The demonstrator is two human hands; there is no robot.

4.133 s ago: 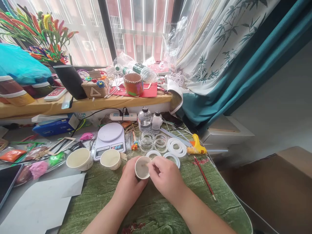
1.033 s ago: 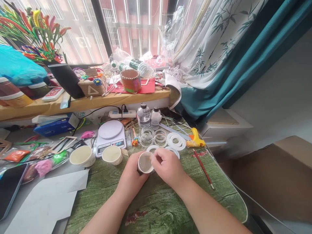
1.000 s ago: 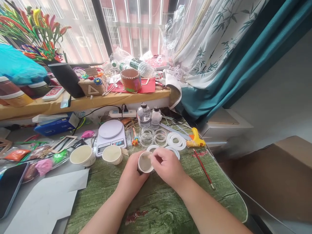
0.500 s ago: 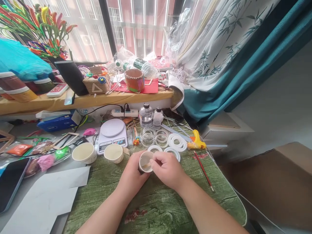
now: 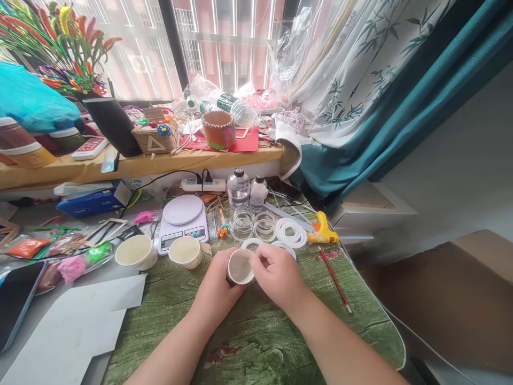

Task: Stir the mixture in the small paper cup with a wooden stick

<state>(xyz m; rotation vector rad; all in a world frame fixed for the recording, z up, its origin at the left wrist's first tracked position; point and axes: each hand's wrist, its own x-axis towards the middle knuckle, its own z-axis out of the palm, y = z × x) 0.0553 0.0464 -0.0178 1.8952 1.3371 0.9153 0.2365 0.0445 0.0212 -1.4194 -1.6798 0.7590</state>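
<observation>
My left hand (image 5: 218, 280) is wrapped round a small white paper cup (image 5: 239, 270), which is tilted so that its mouth faces me. Over the cup's right rim, my right hand (image 5: 280, 272) is closed in a pinch on a thin wooden stir stick (image 5: 247, 263). Only a blurred bit of the stick shows inside the cup, and the fingers hide the rest. Two more paper cups, one near (image 5: 185, 252) and one farther left (image 5: 136, 252), stand to the left of my hands. White ring moulds (image 5: 291, 233) lie just beyond my right hand.
Behind the cups sits a kitchen scale (image 5: 183, 222). Clear rings (image 5: 242, 223) and two bottles (image 5: 239, 188) stand at the back. To the right are a yellow glue gun (image 5: 324, 230) and a red pencil (image 5: 335, 279). Grey-white sheets (image 5: 76, 326) and a phone (image 5: 20, 302) lie left.
My right hand has shifted slightly along the cup's rim, and the stick has moved toward the right inside the cup. My left hand keeps its hold. The view has shifted a little.
</observation>
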